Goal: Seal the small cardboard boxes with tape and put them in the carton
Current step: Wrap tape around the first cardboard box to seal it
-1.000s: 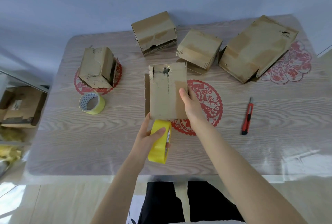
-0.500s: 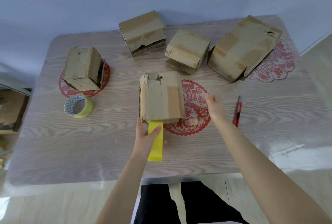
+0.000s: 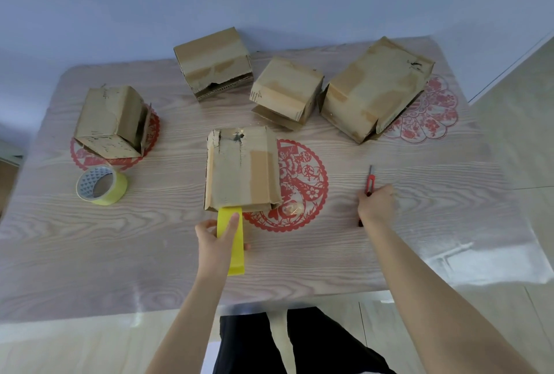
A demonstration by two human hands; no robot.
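While my left hand grips the yellow tape near the table's front edge, its strip sticks to the box in the middle; my right hand curls round the red knife.

We see a pale wood-grain tabletop under a glossy clear sheet, with red paper-cut rounds lying flat on it. Five cardboard boxes stand on it: the left box, the back box, the small box beside it, the larger box at the right, and the centre box. A loose tape roll lies near the left box. Our left hand grips a yellow tape roll on edge just before the centre box, and our right hand grips a red utility knife.
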